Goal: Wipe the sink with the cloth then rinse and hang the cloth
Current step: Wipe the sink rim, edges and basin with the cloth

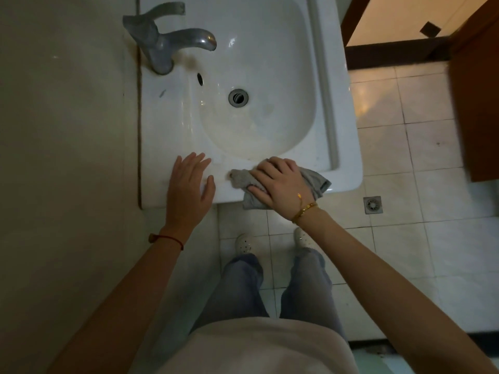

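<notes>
Head camera looking steeply down from just above the sink [348, 147], facing its tap end, floor showing beneath.

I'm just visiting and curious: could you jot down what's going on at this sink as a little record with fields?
place: bathroom, white sink by a tiled floor
cloth: grey cloth on the sink's near rim, partly hanging over the edge
right hand: right hand presses on the cloth, fingers curled over it
left hand: left hand rests flat on the rim, apart from the cloth
tap: metal tap at the far left corner, no water visible
drain: drain open, basin bare
stage: wiping the rim; rinsing not begun
</notes>
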{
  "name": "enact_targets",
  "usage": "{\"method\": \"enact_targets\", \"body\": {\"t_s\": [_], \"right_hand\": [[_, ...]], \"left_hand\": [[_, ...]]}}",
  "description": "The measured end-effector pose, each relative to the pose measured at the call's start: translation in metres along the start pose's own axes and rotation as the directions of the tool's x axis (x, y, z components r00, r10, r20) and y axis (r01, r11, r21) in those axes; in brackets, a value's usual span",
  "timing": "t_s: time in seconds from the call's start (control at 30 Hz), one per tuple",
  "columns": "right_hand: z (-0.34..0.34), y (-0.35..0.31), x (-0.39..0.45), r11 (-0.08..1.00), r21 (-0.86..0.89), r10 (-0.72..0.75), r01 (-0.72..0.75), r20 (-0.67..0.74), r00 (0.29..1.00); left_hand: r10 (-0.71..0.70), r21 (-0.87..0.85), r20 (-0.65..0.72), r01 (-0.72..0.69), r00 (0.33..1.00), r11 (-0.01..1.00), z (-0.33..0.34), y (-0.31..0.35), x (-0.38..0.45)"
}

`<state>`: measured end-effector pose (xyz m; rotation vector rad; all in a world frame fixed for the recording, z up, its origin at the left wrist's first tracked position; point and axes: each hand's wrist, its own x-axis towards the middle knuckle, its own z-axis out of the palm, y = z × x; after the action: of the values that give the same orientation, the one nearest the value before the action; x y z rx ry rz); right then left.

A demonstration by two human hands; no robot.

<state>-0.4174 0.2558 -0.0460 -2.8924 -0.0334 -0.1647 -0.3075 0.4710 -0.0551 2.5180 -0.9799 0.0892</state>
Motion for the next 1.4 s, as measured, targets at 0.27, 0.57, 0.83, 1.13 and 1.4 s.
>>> {"method": "enact_targets", "body": {"t_s": [0.27, 0.57, 0.83, 1.13, 1.4], "right_hand": [[-0.028, 0.089, -0.041, 0.993, -0.041, -0.104, 0.107, 0.071, 0.992], [-0.054, 0.232, 0.036, 0.750, 0.099, -0.659, 0.654, 0.192, 0.727], [-0.053, 0.216, 0.012, 0.793, 0.175, -0.608, 0.584, 0.158, 0.778], [-0.059, 0.271, 0.103, 0.841, 0.079, -0.542, 0.536, 0.120, 0.832], [-0.055, 0.231, 0.038, 0.614, 0.212, -0.788, 0.760, 0.212, 0.578]], "left_hand": [[-0.183, 0.013, -0.031, 0.184, 0.983, 0.983, 0.036, 0.089, 0.004], [-0.620, -0.042, -0.257, 0.632, 0.742, 0.774, 0.097, 0.199, 0.030], [-0.763, -0.101, -0.381, 0.796, 0.523, 0.596, 0.116, 0.217, 0.054], [-0.765, -0.096, -0.380, 0.800, 0.520, 0.592, 0.115, 0.218, 0.056], [-0.776, -0.075, -0.358, 0.812, 0.520, 0.579, 0.114, 0.219, 0.056]]}}
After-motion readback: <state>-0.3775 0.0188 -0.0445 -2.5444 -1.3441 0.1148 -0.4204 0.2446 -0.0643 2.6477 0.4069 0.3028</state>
